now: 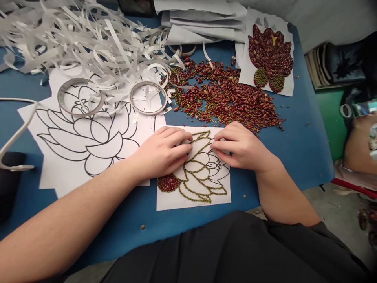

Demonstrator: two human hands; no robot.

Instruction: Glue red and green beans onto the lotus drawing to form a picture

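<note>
A white sheet [165, 200] with a lotus outline lies in front of me, turned sideways. Green beans [196, 198] follow many of its lines, and dark red beans [168, 183] fill one rounded part at its left. My left hand [166, 151] rests over the sheet's upper left, fingers bent; anything under the fingertips is hidden. At the upper right edge, my right hand [240, 145] has thumb and fingertips pressed together above the drawn petals, on something too small to make out.
Mixed red and green beans [224, 94] spread behind the sheet. Printed lotus sheets [67, 137] with two tape rolls [148, 97] lie left, below white paper strips [97, 39]. A bean-covered flower picture [271, 55] lies back right, beside stacked paper [203, 19]. The blue table's edge [331, 169] is right.
</note>
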